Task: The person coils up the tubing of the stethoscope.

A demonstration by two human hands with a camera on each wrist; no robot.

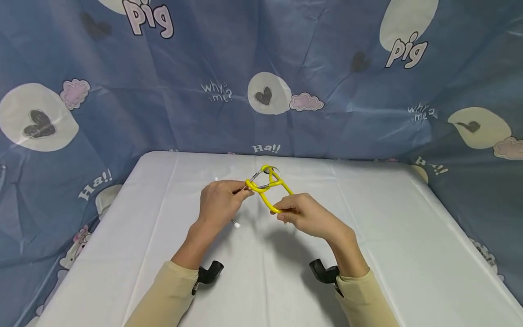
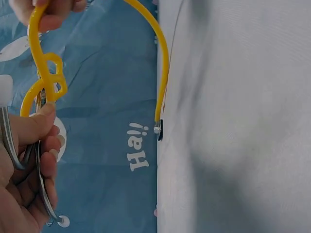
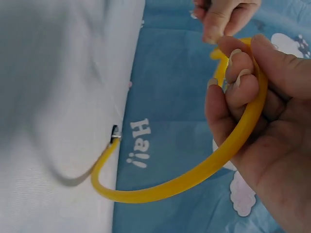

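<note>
A stethoscope with yellow tubing (image 1: 266,203) is held up between both hands over the table. My left hand (image 1: 220,202) grips its metal ear tubes (image 2: 43,184) near where they enter the tubing. White ear tips (image 2: 63,221) stick out beyond the left fingers. The right hand (image 1: 304,213) holds the yellow tubing (image 3: 245,126) between thumb and fingers. Close to the left fingertips the tubing loops and crosses over itself. A length of tubing hangs in a curve from the right hand, ending in a small chest piece (image 3: 115,133), seen edge-on.
Beneath the hands lies a white-covered table (image 1: 408,254). A blue printed cloth (image 1: 229,45) hangs behind it and along its sides. Black wrist mounts (image 1: 210,272) are fixed at both sleeves.
</note>
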